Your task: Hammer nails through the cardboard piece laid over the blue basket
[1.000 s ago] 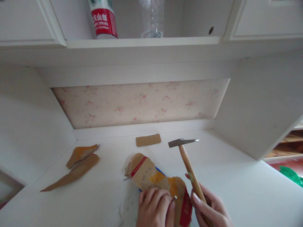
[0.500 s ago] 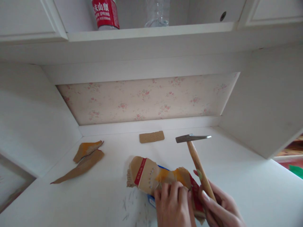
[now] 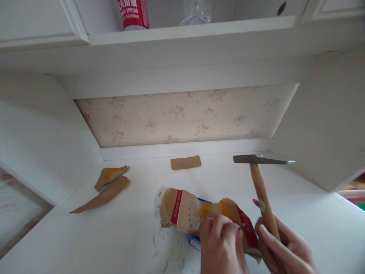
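Observation:
A torn piece of brown cardboard (image 3: 184, 213) with red bands and orange smears lies on a blue object (image 3: 194, 242), mostly hidden beneath it. Several small nail-like metal points (image 3: 191, 215) stand in a row across its left part. My left hand (image 3: 221, 243) rests on the middle of the cardboard with fingers curled together; whatever they pinch is hidden. In my right hand (image 3: 285, 247) is a wooden-handled hammer (image 3: 264, 198), gripped low on the handle. Its metal head is raised beyond the cardboard, to the right.
A small cardboard strip (image 3: 186, 163) dotted with holes lies near the back of the white tabletop (image 3: 128, 236). Two torn cardboard scraps (image 3: 107, 190) are at the left. Overhead, a shelf (image 3: 191, 36) holds a red-labelled bottle (image 3: 134, 13) and a clear bottle (image 3: 196, 15). White side panels flank the work area.
The hammer has swung to the right, away from my left hand. My left hand stays curled over the cardboard. The whole view has shifted slightly.

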A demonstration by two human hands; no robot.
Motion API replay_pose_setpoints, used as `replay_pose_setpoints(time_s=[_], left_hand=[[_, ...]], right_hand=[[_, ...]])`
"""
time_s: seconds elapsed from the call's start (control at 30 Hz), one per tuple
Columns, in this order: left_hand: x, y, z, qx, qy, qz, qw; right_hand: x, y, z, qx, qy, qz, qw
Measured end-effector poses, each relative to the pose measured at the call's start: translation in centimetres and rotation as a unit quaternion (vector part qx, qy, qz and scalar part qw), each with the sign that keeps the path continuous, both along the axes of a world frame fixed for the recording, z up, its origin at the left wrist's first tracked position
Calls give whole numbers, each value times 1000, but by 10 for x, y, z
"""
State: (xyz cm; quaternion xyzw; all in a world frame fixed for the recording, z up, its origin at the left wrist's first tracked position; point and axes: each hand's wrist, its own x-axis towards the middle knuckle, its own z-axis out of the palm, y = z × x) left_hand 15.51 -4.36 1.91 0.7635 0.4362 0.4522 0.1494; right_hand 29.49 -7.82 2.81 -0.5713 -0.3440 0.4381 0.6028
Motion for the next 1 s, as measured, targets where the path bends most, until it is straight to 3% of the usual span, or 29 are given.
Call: replay_pose_setpoints(time_s=[0.2,0.37,0.47,0.53,0.6,0.73,1.0], left_hand=[[-4,-1,0,-39,-49,-53,997],[-51,18,18,-35,-93,-129,987],[-91,44,26,-21,-71,-66,995],[-111,60,26,-69,-72,-24,995],[-122,70,23,-101,-66,-30,992],[-122,72,16,-105,-37,-81,990],[-122,74,8,-43,5,-101,994]], right_hand=[[0,8,-3,-9,-38,-67,997],[0,12,6,6,-33,-145,989],[-2,13,12,24,-8,-162,986],[-3,14,13,29,15,-166,986],[-4,15,11,24,38,-164,985],[-4,19,5,8,61,-141,988],[-4,19,4,-6,63,-139,988]])
